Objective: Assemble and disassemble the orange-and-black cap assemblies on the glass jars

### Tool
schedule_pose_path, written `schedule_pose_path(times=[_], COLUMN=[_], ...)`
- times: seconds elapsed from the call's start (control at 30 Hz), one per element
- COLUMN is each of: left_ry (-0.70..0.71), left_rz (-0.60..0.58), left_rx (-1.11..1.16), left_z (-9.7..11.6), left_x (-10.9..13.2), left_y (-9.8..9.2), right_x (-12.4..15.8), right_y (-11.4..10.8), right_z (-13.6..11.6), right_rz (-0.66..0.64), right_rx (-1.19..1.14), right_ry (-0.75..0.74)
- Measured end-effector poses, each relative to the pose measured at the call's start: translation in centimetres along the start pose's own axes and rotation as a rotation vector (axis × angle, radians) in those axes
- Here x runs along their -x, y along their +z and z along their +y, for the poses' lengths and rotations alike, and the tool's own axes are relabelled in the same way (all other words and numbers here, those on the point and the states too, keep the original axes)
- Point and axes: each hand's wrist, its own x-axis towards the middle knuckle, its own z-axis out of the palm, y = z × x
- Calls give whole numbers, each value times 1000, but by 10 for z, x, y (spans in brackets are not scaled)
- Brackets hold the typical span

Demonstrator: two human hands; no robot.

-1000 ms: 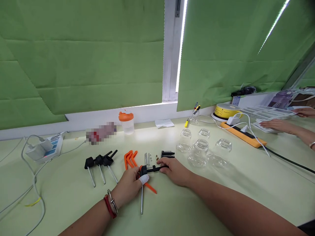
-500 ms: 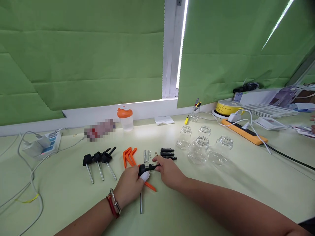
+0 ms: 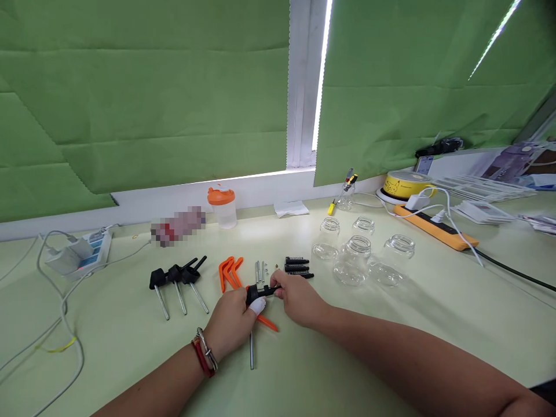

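My left hand (image 3: 237, 318) is closed around a black plastic pump head (image 3: 253, 294) that has a metal tube (image 3: 252, 350) hanging below it and an orange lever (image 3: 268, 322) at its side. The thumb is wrapped in white. Fingertips of my right hand (image 3: 299, 296) pinch a thin black part (image 3: 273, 289) at the head's right end. Just beyond my hands lie loose orange levers (image 3: 228, 272), metal pins (image 3: 259, 272) and several black pieces with springs (image 3: 297, 267). Left of them rest three similar black heads with metal tubes (image 3: 176, 278).
Several clear glass jars (image 3: 353, 263) stand to the right. Behind them are an orange power strip (image 3: 436, 226) and a small jar holding screwdrivers (image 3: 346, 200). An orange-lidded cup (image 3: 223, 208) is at the back. White cables (image 3: 65, 324) and a power strip (image 3: 93, 249) lie at left.
The view has shifted slightly. Both hands keep their hold on the pump head, and their pose is almost the same. A co-worker's hand at the far right edge is out of view now.
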Motion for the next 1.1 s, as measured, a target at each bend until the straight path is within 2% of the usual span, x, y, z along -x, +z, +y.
schedule_pose_path(times=[1.1], left_ry=[11], left_rz=[2], left_rx=[60], left_z=[2], left_x=[0], left_y=[-1], right_x=[-2], right_y=[-6], right_z=[-3], right_rz=[-29], right_rx=[8], right_ry=[25])
